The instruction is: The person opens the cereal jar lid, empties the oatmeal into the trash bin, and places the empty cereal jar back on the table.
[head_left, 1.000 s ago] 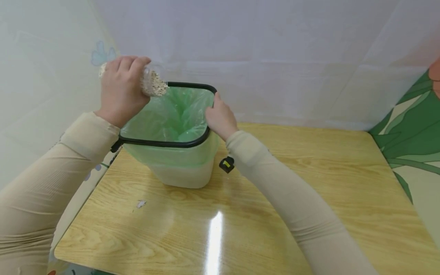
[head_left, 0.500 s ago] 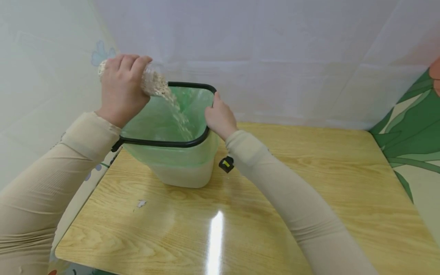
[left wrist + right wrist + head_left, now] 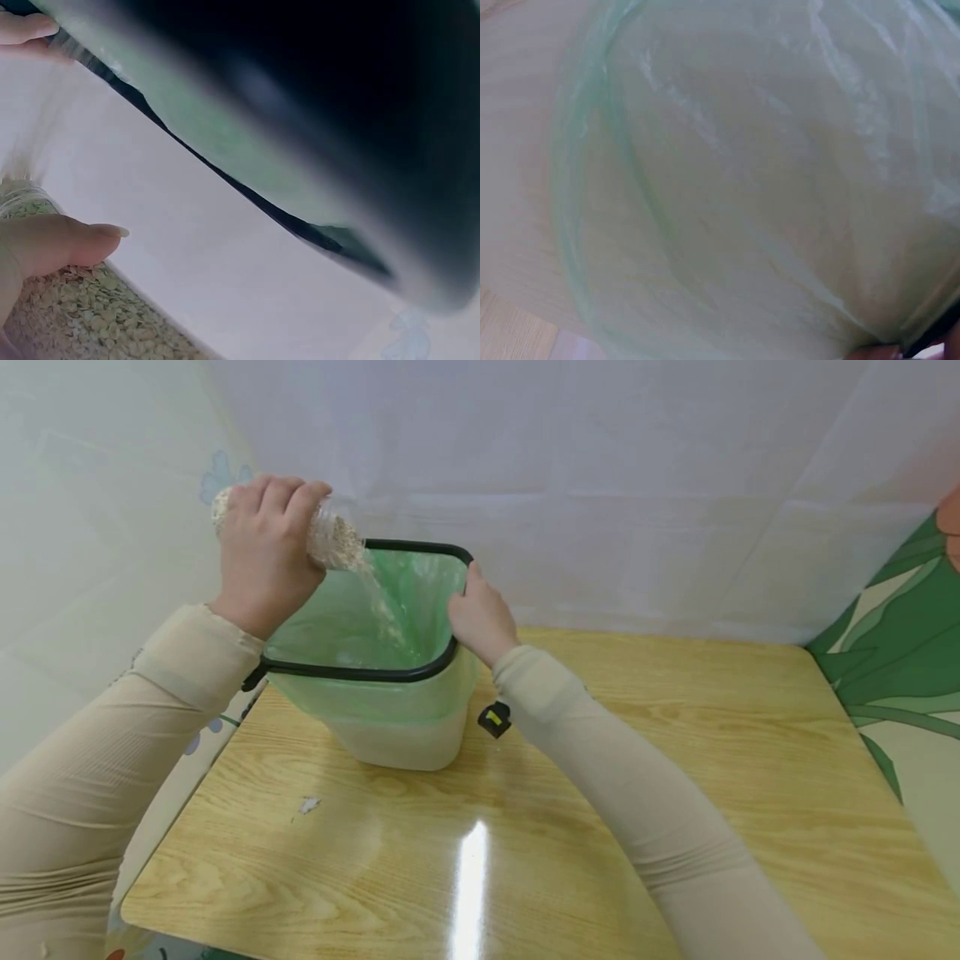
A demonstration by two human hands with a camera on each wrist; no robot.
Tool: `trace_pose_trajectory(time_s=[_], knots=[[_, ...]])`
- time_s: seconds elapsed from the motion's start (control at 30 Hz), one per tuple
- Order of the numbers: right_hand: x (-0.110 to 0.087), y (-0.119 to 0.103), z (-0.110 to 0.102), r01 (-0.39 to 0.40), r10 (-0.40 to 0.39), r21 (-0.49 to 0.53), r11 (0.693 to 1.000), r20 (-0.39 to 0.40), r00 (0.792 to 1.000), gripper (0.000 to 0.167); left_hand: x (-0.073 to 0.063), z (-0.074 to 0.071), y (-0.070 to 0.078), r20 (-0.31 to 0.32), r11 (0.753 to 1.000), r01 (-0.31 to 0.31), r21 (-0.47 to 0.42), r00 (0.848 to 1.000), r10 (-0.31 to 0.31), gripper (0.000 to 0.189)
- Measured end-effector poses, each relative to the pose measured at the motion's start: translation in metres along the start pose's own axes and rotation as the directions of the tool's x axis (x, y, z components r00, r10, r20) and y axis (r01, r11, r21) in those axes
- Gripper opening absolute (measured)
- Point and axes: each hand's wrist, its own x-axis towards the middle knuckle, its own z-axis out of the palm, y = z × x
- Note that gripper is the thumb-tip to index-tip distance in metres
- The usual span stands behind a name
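Note:
My left hand [image 3: 266, 547] grips a clear jar [image 3: 322, 535] tilted mouth-down over a white trash can [image 3: 405, 743]. Rolled oats [image 3: 112, 319] fill the jar in the left wrist view, and a stream of oats [image 3: 382, 606] falls from its mouth into the can. A green bag [image 3: 330, 627] lines the can and folds over its outside, under a black rim [image 3: 360, 674]. On the can's right side my right hand [image 3: 483, 618] holds the rim. The right wrist view shows mostly the bag's outer fold [image 3: 727, 187], with fingertips [image 3: 881, 352] at the bottom edge.
The can stands on a wood-grain table [image 3: 675, 735] near its back left. Close to the right sleeve is a small black object [image 3: 495, 718] with a yellow mark. A pale worn patch [image 3: 308, 805] shows on the tabletop. White sheeting [image 3: 637, 493] hangs behind.
One second ago the oats sat at the jar's mouth; half a second ago they began streaming into the can, and they still fall, in a thinner stream. Both hands stay nearly in place.

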Motion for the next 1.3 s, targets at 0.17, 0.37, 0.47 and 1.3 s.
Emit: trace_pose_trajectory(time_s=[0.17, 0.37, 0.47, 1.3], knots=[[-0.0006, 0.0001, -0.0004, 0.007, -0.007, 0.006, 1.000, -0.003, 1.000, 0.062, 0.0005, -0.0006, 0.0004, 0.006, 1.000, 0.006, 0.002, 1.000, -0.006, 0.056], [-0.0007, 0.0001, -0.0003, 0.002, -0.002, 0.011, 1.000, 0.000, 1.000, 0.062, 0.0004, -0.0009, 0.0011, 0.001, 1.000, 0.001, 0.014, 1.000, -0.001, 0.055], [-0.0006, -0.0002, -0.0001, 0.003, -0.003, 0.008, 1.000, -0.001, 1.000, 0.062, 0.0001, -0.0006, 0.0008, -0.006, 1.000, -0.008, 0.020, 1.000, 0.008, 0.054], [0.0003, -0.0011, 0.0002, -0.007, 0.007, -0.007, 1.000, -0.008, 1.000, 0.063, 0.0019, -0.0002, 0.0006, -0.024, 0.999, -0.035, 0.024, 0.999, 0.036, 0.055]])
